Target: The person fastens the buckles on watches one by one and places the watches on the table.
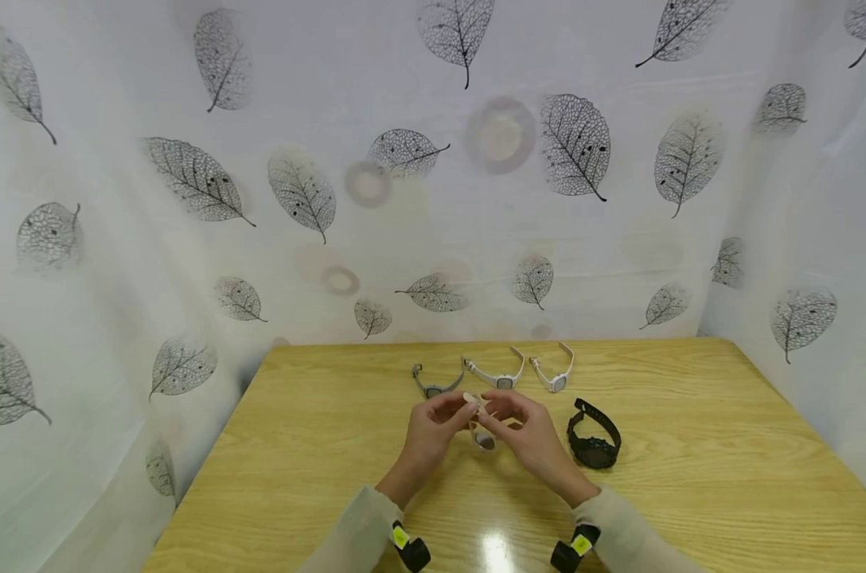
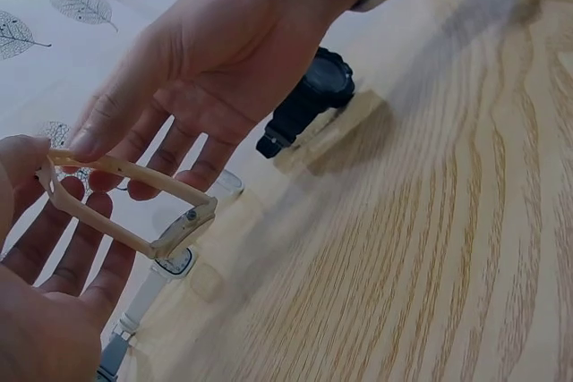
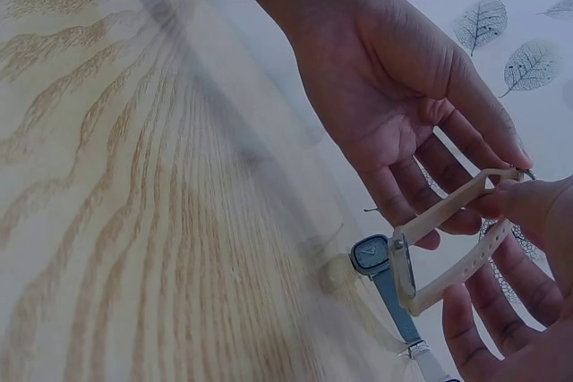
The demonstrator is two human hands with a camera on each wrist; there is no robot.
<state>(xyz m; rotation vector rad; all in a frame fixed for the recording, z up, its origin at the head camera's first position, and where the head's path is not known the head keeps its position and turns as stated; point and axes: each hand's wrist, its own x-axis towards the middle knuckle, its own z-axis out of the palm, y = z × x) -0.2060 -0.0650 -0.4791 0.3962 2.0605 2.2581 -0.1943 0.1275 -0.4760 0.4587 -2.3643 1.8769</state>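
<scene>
A cream wristwatch (image 1: 484,441) hangs between my two hands, its strap bent into a loop. My left hand (image 1: 430,434) pinches the strap at the top of the loop between thumb and fingers. My right hand (image 1: 535,442) pinches the strap there too, thumb close to the other thumb. In the left wrist view the watch case (image 2: 183,232) hangs at the lower end of the loop. The right wrist view shows strap holes (image 3: 479,257) along one side and a buckle partly hidden at the fingertips. The remaining fingers are spread loosely around the loop.
Behind my hands on the wooden table (image 1: 318,446) lie a grey watch (image 1: 434,391), a white watch (image 1: 503,382) and another pale watch (image 1: 558,383). A black watch (image 1: 594,452) lies right of my right hand. A leaf-patterned curtain (image 1: 404,223) encloses the table's back and sides.
</scene>
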